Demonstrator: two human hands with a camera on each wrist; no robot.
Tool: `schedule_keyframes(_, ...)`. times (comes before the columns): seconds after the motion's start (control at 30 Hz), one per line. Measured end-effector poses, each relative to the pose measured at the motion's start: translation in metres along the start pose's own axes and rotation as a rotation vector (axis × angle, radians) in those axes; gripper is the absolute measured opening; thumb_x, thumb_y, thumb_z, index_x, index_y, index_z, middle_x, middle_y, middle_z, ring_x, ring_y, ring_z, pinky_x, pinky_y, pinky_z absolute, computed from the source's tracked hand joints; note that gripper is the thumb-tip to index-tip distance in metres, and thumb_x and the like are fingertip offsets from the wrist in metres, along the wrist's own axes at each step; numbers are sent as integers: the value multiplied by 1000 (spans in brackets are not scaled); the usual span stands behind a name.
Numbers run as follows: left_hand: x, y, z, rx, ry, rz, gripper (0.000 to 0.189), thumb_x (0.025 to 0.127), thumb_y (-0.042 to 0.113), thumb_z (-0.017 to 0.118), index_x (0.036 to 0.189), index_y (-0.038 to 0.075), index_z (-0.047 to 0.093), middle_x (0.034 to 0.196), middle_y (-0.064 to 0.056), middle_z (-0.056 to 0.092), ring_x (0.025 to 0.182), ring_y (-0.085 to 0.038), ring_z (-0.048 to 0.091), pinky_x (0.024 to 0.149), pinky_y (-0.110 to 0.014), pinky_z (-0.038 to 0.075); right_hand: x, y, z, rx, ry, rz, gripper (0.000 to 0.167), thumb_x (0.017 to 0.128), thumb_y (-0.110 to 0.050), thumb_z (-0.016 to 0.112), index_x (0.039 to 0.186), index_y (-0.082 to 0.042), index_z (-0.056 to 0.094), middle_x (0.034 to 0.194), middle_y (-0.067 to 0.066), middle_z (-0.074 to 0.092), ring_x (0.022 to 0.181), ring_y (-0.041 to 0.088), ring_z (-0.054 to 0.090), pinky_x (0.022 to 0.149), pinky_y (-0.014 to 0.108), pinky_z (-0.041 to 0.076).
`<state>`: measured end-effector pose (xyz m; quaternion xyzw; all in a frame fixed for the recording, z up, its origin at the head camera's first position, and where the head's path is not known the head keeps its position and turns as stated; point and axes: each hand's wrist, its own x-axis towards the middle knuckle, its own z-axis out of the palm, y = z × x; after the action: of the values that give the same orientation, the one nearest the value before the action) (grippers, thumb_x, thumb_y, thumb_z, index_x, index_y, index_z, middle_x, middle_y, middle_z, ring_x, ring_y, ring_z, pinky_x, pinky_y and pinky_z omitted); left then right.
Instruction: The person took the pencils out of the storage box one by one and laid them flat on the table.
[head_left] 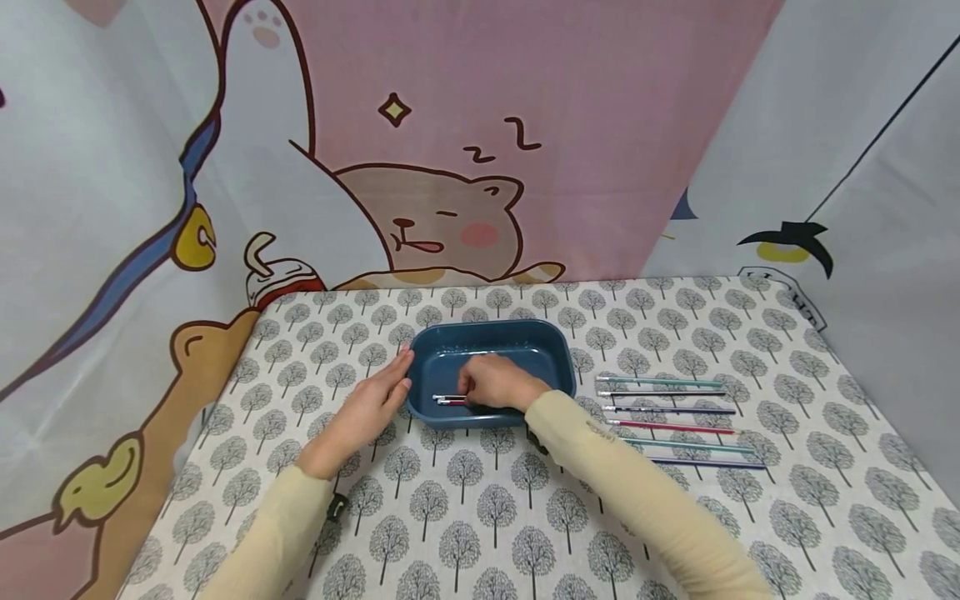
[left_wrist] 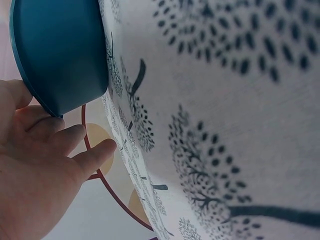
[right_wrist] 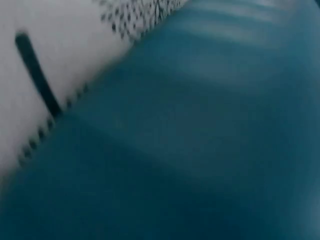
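A dark blue rectangular basin (head_left: 491, 421) stands on the cloth. Inside it, my right hand (head_left: 498, 381) is curled over a few pencils (head_left: 450, 400), gripping them low near the basin floor. Their metal-banded ends stick out to the left of the fingers; the rest is hidden under the hand. My left hand (head_left: 375, 400) touches the basin's left end, fingers fairly straight against the rim, as the left wrist view also shows beside the basin wall (left_wrist: 65, 55). The right wrist view has only blurred basin wall (right_wrist: 175, 140) and cloth, with no fingers visible.
To the right of the basin several pencils (head_left: 667, 410) in teal, black, red and dark blue lie side by side, roughly parallel. A tree-print cloth (head_left: 457, 508) covers the table. Cartoon-print curtains (head_left: 600, 125) hang behind and at both sides.
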<state>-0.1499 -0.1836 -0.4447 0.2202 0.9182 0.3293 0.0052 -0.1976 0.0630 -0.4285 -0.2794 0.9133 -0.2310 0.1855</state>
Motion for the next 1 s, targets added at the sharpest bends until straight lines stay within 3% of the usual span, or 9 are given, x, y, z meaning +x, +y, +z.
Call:
schedule_keyframes(0.27, 1, -1, 2, 0, 0, -9, 52, 110, 14, 51, 158, -2, 36, 165, -20, 29, 151, -35, 32, 122, -51, 30, 9, -3, -7, -132, -5, 30, 7, 94, -6, 73, 94, -12, 76, 92, -2, 67, 87, 19, 59, 84, 37, 54)
schedule_keyframes(0.4, 1, -1, 3, 1, 1, -3, 52, 110, 14, 51, 158, -1, 36, 166, -18, 29, 150, -35, 33, 121, -51, 31, 6, -5, -11, -141, -26, 35, 6, 96, -11, 73, 101, -12, 76, 94, -1, 67, 85, 19, 58, 81, 37, 54)
schedule_keyframes(0.67, 0, 0, 2, 1, 3, -1, 52, 110, 14, 51, 157, -2, 37, 166, -17, 29, 150, -36, 34, 121, -52, 31, -19, -20, -34, -135, -71, 20, 31, 100, -27, 71, 127, -11, 73, 106, -1, 70, 84, 15, 62, 82, 37, 56)
schedule_keyframes(0.83, 0, 3, 0, 7, 1, -7, 52, 110, 15, 51, 158, -1, 37, 166, -15, 29, 150, -36, 34, 121, -52, 31, -25, -28, -57, -158, -34, -5, 36, 100, -28, 71, 131, -9, 71, 117, 4, 71, 97, 18, 64, 92, 41, 55)
schedule_keyframes(1.0, 1, 3, 0, 8, -2, -4, 52, 111, 16, 50, 158, -1, 36, 167, -13, 27, 151, -35, 33, 121, -52, 31, -15, -21, -64, -110, -44, -39, 40, 99, -27, 74, 133, -7, 69, 130, 9, 69, 116, 22, 64, 103, 43, 52)
